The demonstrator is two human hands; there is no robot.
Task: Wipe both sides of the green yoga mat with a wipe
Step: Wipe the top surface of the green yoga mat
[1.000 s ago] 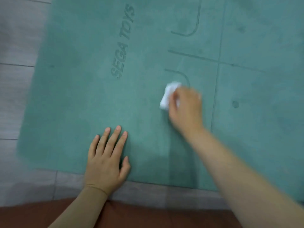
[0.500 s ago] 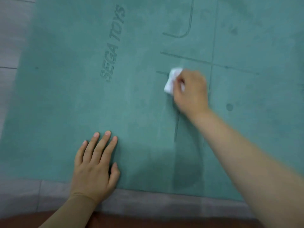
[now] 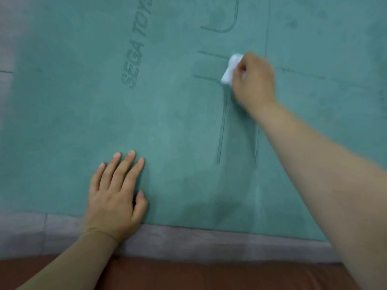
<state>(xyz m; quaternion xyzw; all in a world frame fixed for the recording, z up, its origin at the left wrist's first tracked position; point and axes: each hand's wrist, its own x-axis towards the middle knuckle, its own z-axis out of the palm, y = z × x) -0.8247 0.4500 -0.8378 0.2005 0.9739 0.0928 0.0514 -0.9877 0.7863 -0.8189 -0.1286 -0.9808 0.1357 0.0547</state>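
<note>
The green yoga mat [image 3: 83,114] lies flat on the floor and fills most of the view, with dark guide lines and the words SEGA TOYS printed on it. My right hand [image 3: 254,84] grips a bunched white wipe [image 3: 230,70] and presses it on the mat near the crossing guide lines. My left hand [image 3: 116,195] rests flat on the mat by its near edge, fingers straight and together.
Grey floor tiles [image 3: 188,241] show along the mat's near edge and at the upper left. A reddish-brown surface [image 3: 167,275] runs along the bottom of the view, close to my body.
My right hand has slid the wipe away from me and to the right across the mat. The view has shifted, so the mat's left edge is now out of sight. My left hand stays flat.
</note>
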